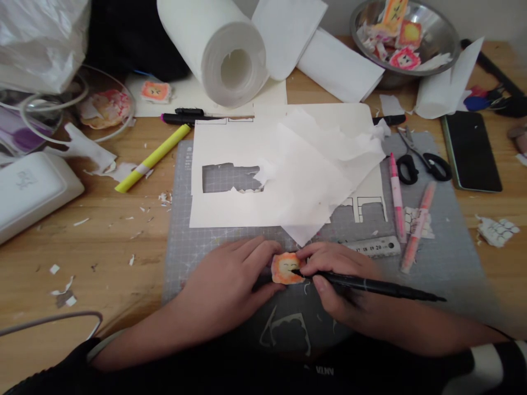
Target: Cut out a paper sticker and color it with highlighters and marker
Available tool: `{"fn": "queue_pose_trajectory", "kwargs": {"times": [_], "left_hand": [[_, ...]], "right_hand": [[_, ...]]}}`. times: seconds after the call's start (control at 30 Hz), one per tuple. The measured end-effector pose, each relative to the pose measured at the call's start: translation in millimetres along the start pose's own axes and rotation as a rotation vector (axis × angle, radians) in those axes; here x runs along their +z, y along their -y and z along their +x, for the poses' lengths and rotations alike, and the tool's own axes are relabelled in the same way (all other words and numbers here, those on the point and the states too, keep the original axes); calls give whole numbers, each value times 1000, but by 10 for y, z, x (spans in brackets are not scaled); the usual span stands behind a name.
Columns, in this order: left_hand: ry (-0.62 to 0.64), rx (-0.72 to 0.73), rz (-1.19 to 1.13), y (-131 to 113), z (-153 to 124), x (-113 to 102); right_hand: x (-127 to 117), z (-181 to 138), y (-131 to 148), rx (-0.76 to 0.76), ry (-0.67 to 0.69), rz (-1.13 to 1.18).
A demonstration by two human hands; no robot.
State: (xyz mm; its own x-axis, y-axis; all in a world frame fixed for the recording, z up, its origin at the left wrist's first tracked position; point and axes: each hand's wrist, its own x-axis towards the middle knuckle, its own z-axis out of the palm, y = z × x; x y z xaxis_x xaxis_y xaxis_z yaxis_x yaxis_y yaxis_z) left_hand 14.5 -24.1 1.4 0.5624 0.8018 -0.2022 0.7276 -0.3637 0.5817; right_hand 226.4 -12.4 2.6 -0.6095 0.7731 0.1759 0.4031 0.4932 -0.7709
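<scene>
A small paper cutout (287, 263) with an orange border, a pale yellow middle and drawn closed eyes lies low over the grey cutting mat (185, 236). My left hand (236, 274) grips its left edge between thumb and fingers. My right hand (340, 274) is closed around a black marker pen (362, 283), tip on or just above the cutout's middle; I cannot tell whether it touches. The right fingertips also rest by the cutout's right edge. Thin paper offcuts (288, 329) lie just below, and a steel ruler (373, 247) lies beyond my right hand.
Cut white card (230, 211) and crumpled tissue (313, 170) cover the mat's far half. Scissors (415, 156), a pink marker (397, 197) and a phone (471, 151) lie right. A yellow highlighter (154, 156) lies left. Behind stand a paper roll (214, 44) and a metal bowl (448, 41).
</scene>
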Motion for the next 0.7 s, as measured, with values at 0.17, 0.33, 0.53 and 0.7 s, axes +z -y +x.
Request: {"fn": "queue_pose_trajectory", "kwargs": {"times": [0.17, 0.33, 0.53, 0.7], "left_hand": [[18, -11, -2, -8, -7, 0], [30, -24, 8, -17, -9, -7], [13, -8, -2, -3, -12, 6], [16, -11, -8, 1, -11, 10]], "right_hand": [[-55, 22, 46, 53, 27, -4], [-49, 14, 49, 76, 14, -16], [-1, 5, 15, 48, -31, -13], [-8, 15, 23, 61, -16, -20]]}}
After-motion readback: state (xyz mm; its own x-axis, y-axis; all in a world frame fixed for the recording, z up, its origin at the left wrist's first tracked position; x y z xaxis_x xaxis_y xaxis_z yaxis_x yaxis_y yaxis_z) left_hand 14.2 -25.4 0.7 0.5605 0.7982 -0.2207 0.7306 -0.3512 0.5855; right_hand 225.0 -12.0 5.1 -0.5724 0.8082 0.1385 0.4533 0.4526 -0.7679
